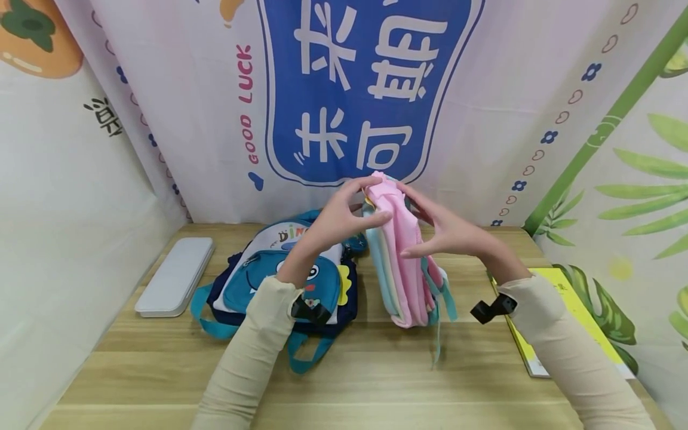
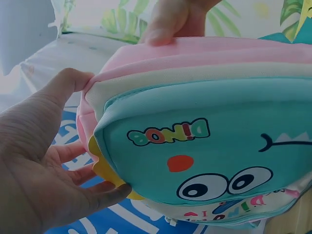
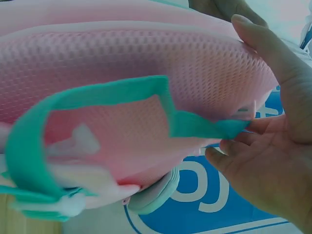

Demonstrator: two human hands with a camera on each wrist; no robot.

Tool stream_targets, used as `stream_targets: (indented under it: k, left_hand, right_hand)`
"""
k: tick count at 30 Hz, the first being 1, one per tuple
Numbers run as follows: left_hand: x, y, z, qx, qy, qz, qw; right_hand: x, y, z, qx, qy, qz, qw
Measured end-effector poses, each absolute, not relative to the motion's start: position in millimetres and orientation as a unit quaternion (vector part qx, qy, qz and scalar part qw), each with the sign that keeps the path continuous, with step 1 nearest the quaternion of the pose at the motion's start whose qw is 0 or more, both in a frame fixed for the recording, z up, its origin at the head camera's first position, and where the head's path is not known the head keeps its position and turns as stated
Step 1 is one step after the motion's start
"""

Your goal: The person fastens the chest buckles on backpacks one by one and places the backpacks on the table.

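Note:
A pink and mint child's backpack (image 1: 407, 269) is upright, seen edge-on, between my hands in the head view. My left hand (image 1: 344, 214) grips its left side near the top. In the left wrist view the thumb (image 2: 73, 80) presses the pink edge and the fingers touch the yellow frill (image 2: 108, 168) beside the mint dinosaur pocket (image 2: 234, 122). My right hand (image 1: 454, 232) holds the opposite side. The right wrist view shows its thumb on the edge of the pink mesh back (image 3: 204, 63), its fingers at the end of a teal strap (image 3: 112, 92).
Left of the pink bag lies a navy and teal dinosaur backpack (image 1: 282, 278), its straps spread on the wooden table (image 1: 365, 382). A white case (image 1: 176, 275) lies at the far left. Yellow books (image 1: 577, 304) lie at the right, partly under my right forearm. Printed curtain (image 1: 215, 119) stands behind.

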State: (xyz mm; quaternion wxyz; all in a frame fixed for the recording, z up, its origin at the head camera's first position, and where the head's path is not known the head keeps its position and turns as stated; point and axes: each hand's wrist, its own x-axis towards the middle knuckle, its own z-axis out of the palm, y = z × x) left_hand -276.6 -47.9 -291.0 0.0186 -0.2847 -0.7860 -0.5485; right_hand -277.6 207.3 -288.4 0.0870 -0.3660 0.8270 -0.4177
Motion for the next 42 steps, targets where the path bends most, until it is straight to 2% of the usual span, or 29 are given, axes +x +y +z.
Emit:
stream_targets:
  k: [12,27,35,42]
  left_hand:
    - [-279,-62,-295,-0.292,-0.778,-0.556,0.025]
    - [-284,-80,-301,-0.286,-0.765,-0.577,0.007]
    - [-285,-88,-305,-0.288,-0.755,-0.589,0.005]
    - [-286,-91,-307,-0.29,-0.757,-0.585,0.009]
  right_hand:
    - [-276,233,-317,-0.355,0.845,-0.381,0.122]
    - [-268,271,-360,-0.365,0.842,-0.36,0.168]
    - [-263,278,-382,-0.362,0.833,-0.367,0.2]
    - [-257,280,-399,-0.35,0.836,-0.368,0.206]
